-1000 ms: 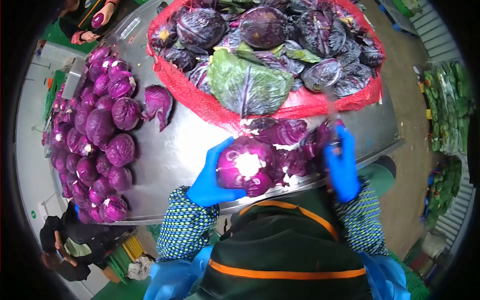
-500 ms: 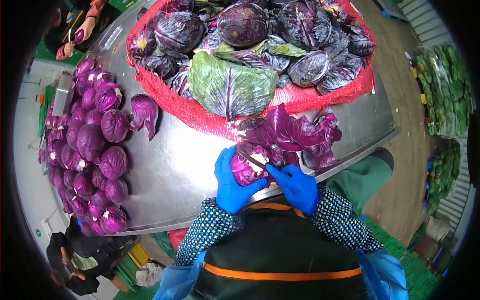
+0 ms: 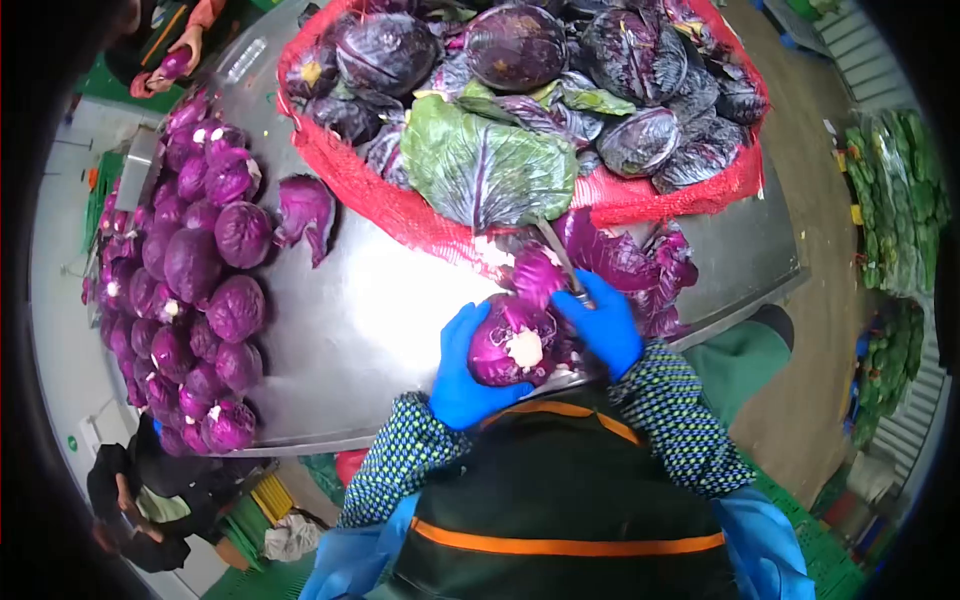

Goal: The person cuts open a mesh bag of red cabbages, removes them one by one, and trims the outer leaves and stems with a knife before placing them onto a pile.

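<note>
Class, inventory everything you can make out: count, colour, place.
Table: one, silvery, centre
Held cabbage: one, purple, near table edge
Knife: one, greyish blade, beyond held cabbage
Loose leaves: several, purple, beside knife
Peeled cabbages: many, purple, table's left
Lone leaf: one, purple, beside peeled cabbages
Net sack: one, red, table's back
Unpeeled cabbages: many, dark purple, in sack
Large leaf: one, green, sack's near side
People: at least two, dark-clad, left
Produce: uncounted, green, far right
Left hand: one, blue-gloved, on held cabbage
Right hand: one, blue-gloved, holding knife
</note>
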### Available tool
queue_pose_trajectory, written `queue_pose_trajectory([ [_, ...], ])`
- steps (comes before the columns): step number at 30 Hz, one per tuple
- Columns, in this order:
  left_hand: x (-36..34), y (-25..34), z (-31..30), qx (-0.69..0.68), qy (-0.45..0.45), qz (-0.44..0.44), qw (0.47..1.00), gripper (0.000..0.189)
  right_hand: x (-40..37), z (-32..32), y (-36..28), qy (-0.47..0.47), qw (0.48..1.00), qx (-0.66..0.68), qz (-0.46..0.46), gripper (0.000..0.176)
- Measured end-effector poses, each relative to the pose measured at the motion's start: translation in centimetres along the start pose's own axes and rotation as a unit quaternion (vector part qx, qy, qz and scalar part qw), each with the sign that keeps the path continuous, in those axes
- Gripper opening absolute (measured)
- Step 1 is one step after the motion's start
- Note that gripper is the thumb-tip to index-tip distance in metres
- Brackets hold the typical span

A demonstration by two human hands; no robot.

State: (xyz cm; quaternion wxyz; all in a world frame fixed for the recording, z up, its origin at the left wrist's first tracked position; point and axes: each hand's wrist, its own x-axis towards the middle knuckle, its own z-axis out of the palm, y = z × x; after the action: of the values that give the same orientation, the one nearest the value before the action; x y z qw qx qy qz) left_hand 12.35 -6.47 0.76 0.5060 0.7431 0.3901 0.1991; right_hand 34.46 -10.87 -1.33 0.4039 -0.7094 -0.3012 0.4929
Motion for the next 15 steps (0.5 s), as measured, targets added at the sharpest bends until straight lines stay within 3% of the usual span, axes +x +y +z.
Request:
queue_pose_trajectory([
  [1, -0.6, 0.3, -0.7, -0.081, -0.013, -0.034, 0.996, 0.109, 0.3, 0.5, 0.6, 0.039, 0.998, 0.001, -0.039, 0.038],
  [3, -1.1, 2.3, -1.9, -0.198, -0.015, -0.054, 0.979, 0.111, 0.2, -3.5, 1.7, 0.087, 0.981, -0.175, -0.013, 0.036],
  [5, -1.1, 4.4, -2.9, -0.049, 0.041, 0.06, 0.996, 0.109, -0.8, -4.2, 1.1, 0.122, 0.958, -0.259, -0.025, 0.034],
  [6, -0.8, 5.7, -3.1, 0.042, 0.087, 0.108, 0.989, 0.108, -2.3, -4.0, -2.1, 0.106, 0.991, -0.085, 0.005, 0.033],
  [7, -0.1, 7.1, -3.5, 0.139, 0.121, 0.14, 0.973, 0.105, -4.1, -3.4, -5.3, 0.083, 0.991, 0.095, 0.039, 0.031],
  [8, 0.4, 7.7, -3.5, 0.169, 0.154, 0.15, 0.962, 0.104, -5.6, -3.0, -8.3, 0.015, 0.984, 0.171, 0.041, 0.033],
  [10, 1.0, 8.2, -4.1, 0.153, 0.174, 0.104, 0.967, 0.105, -7.4, -2.7, -8.7, -0.08, 0.985, 0.133, -0.069, 0.037],
  [11, 1.1, 7.6, -4.0, 0.057, 0.179, 0.053, 0.981, 0.107, -7.3, -3.3, -8.4, -0.079, 0.984, 0.138, -0.08, 0.037],
  [12, 1.4, 7.5, -4.0, 0.062, 0.182, 0.059, 0.98, 0.107, -7.2, -4.3, -7.8, -0.078, 0.977, -0.036, -0.195, 0.038],
  [13, 1.5, 7.4, -3.9, 0.025, 0.194, 0.045, 0.98, 0.107, -7.0, -4.8, -7.4, -0.073, 0.928, -0.21, -0.3, 0.04],
  [15, 1.3, 7.9, -3.9, 0.008, 0.194, 0.021, 0.981, 0.109, -6.8, -4.9, -7.7, -0.057, 0.909, -0.253, -0.326, 0.04],
])
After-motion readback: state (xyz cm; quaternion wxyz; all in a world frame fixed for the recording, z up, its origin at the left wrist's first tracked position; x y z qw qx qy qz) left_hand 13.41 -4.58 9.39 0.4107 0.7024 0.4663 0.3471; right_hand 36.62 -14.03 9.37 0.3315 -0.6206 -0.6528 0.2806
